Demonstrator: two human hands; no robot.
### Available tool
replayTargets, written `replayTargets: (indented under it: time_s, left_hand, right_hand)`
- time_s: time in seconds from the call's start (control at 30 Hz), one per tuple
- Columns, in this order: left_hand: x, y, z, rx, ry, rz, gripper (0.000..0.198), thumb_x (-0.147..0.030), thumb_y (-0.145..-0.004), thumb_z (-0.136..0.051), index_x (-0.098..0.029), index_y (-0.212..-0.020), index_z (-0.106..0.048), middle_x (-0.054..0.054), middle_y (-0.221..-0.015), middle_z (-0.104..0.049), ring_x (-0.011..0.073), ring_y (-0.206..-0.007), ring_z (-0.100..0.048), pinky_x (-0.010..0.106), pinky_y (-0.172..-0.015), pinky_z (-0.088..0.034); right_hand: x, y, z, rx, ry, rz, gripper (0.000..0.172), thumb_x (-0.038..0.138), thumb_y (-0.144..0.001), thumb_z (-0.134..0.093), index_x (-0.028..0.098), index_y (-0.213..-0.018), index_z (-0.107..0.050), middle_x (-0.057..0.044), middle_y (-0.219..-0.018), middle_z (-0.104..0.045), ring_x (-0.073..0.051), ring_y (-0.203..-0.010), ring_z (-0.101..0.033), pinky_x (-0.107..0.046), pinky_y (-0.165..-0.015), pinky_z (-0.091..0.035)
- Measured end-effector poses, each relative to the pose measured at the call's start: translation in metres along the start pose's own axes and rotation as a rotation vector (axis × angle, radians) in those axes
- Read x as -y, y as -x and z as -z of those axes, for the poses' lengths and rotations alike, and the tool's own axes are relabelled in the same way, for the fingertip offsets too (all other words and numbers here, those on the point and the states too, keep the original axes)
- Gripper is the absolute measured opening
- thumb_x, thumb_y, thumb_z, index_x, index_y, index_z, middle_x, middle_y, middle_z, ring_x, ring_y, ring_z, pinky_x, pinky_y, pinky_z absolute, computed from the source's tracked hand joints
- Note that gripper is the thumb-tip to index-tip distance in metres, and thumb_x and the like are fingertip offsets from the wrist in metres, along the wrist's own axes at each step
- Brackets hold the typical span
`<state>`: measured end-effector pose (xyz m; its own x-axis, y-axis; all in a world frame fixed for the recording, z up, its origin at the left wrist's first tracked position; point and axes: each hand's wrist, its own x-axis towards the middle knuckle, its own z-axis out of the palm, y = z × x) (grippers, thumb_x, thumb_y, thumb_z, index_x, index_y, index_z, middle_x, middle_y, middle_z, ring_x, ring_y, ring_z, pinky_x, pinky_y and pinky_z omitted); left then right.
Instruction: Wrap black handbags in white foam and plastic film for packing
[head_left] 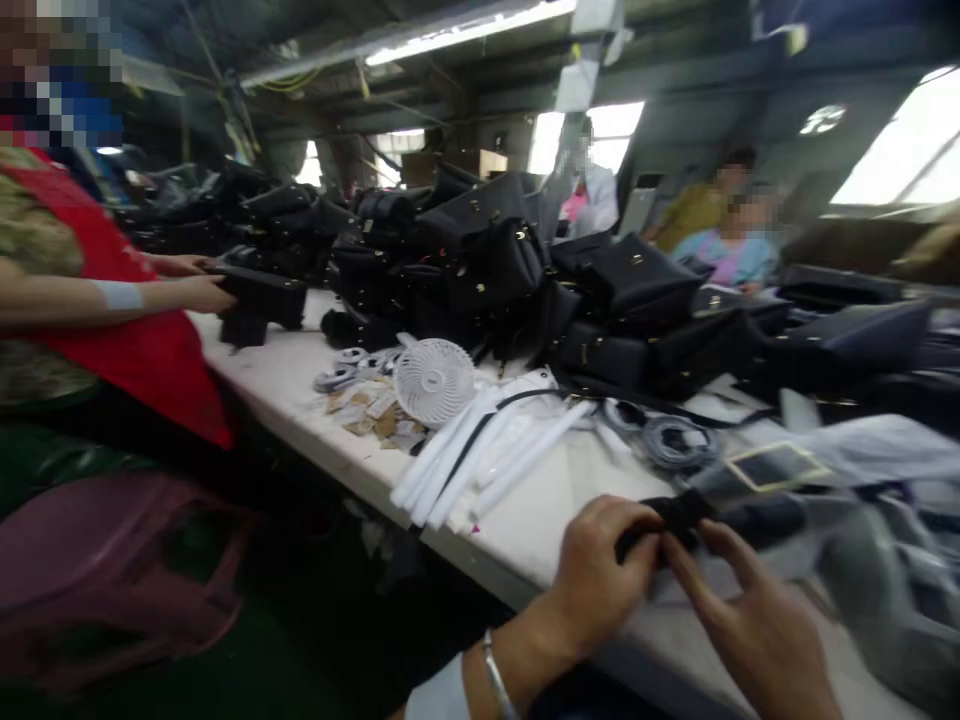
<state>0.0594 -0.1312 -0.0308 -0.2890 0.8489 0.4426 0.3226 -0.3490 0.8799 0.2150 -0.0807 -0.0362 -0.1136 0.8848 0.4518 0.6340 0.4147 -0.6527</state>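
Low at the right, both my hands meet over the near edge of a white table (pixel 555 535). My left hand (pixel 604 565), with a bracelet at its wrist, is closed around a dark, strap-like black piece (pixel 679 512). From the other side my right hand (pixel 757 610) pinches the same piece between thumb and fingers. Blur and the fingers hide its exact shape. Clear plastic wrapping (pixel 847 560) lies just beyond and to the right of my right hand. White rolled tubes (pixel 480 450) lie left of my hands, a black strap across them.
A white fan (pixel 433 382) stands beside brown paper tags (pixel 371 408). Coiled grey cords (pixel 679 442) lie farther right. Black handbags (pixel 480 250) are heaped along the table's back. At left, a person in a red apron (pixel 150 300) holds a black bag (pixel 266 295), near a pink stool (pixel 112 560).
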Motion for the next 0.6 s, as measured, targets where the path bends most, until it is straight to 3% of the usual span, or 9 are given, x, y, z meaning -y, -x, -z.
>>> replayTargets:
  time_s: [0.07, 0.13, 0.2, 0.27, 0.4, 0.47, 0.6]
  left_hand:
    - [0.001, 0.004, 0.0, 0.001, 0.021, 0.002, 0.021, -0.025, -0.082, -0.069, -0.025, -0.103, -0.067, 0.006, -0.103, -0.069, 0.0235, -0.101, -0.062, 0.039, -0.093, -0.05]
    - [0.008, 0.004, -0.003, 0.005, 0.018, 0.005, 0.046, -0.033, -0.08, -0.073, -0.024, -0.123, -0.058, 0.012, -0.126, -0.061, 0.0294, -0.12, -0.054, 0.048, -0.103, -0.042]
    - [0.015, 0.001, -0.011, 0.034, -0.105, -0.001, 0.075, -0.042, -0.075, -0.077, -0.026, -0.14, -0.043, 0.012, -0.144, -0.048, 0.0315, -0.135, -0.04, 0.051, -0.112, -0.033]
    - [0.019, -0.003, -0.02, 0.085, -0.151, 0.025, 0.085, -0.046, -0.074, -0.077, -0.025, -0.145, -0.035, 0.012, -0.15, -0.042, 0.0325, -0.14, -0.035, 0.051, -0.114, -0.028]
    - [0.018, -0.015, -0.022, 0.207, -0.136, 0.13, 0.063, -0.048, -0.081, -0.068, -0.025, -0.136, -0.048, 0.009, -0.132, -0.061, 0.0325, -0.126, -0.052, 0.046, -0.106, -0.039]
    - [0.017, -0.027, -0.009, 0.258, -0.12, 0.133, 0.054, -0.048, -0.081, -0.068, -0.025, -0.129, -0.055, 0.006, -0.121, -0.067, 0.0311, -0.119, -0.058, 0.044, -0.103, -0.042]
    - [0.018, -0.052, 0.031, 0.358, -0.105, 0.151, 0.049, -0.046, -0.075, -0.074, -0.024, -0.118, -0.064, 0.006, -0.123, -0.066, 0.0325, -0.121, -0.056, 0.042, -0.106, -0.041]
  right_hand:
    - [0.003, 0.006, 0.014, 0.056, -0.087, 0.013, 0.047, 0.054, -0.078, -0.062, 0.028, -0.117, -0.065, -0.008, -0.115, -0.071, -0.032, -0.104, -0.067, -0.046, -0.088, -0.054]
    - [-0.007, 0.008, 0.027, -0.06, -0.133, -0.06, 0.048, 0.051, -0.085, -0.058, 0.028, -0.126, -0.06, -0.008, -0.126, -0.067, -0.03, -0.114, -0.063, -0.048, -0.099, -0.048]
    - [-0.026, 0.008, 0.039, -0.231, -0.144, -0.174, 0.046, 0.049, -0.088, -0.056, 0.026, -0.127, -0.06, -0.009, -0.128, -0.065, -0.03, -0.112, -0.064, -0.05, -0.101, -0.047]
    - [-0.049, 0.007, 0.049, -0.331, -0.152, -0.238, 0.047, 0.049, -0.089, -0.055, 0.023, -0.127, -0.059, -0.012, -0.13, -0.063, -0.03, -0.111, -0.064, -0.05, -0.099, -0.048]
    - [-0.085, 0.005, 0.058, -0.331, -0.202, -0.19, 0.049, 0.046, -0.09, -0.053, 0.018, -0.13, -0.057, -0.014, -0.136, -0.057, -0.029, -0.121, -0.057, -0.047, -0.101, -0.049]
    - [-0.097, 0.007, 0.06, -0.345, -0.189, -0.179, 0.049, 0.046, -0.09, -0.053, 0.018, -0.13, -0.056, -0.014, -0.136, -0.056, -0.03, -0.123, -0.056, -0.048, -0.102, -0.048]
    - [-0.114, 0.01, 0.061, -0.394, -0.14, -0.187, 0.054, 0.048, -0.089, -0.054, 0.02, -0.136, -0.052, -0.013, -0.14, -0.054, -0.031, -0.127, -0.052, -0.05, -0.105, -0.045]
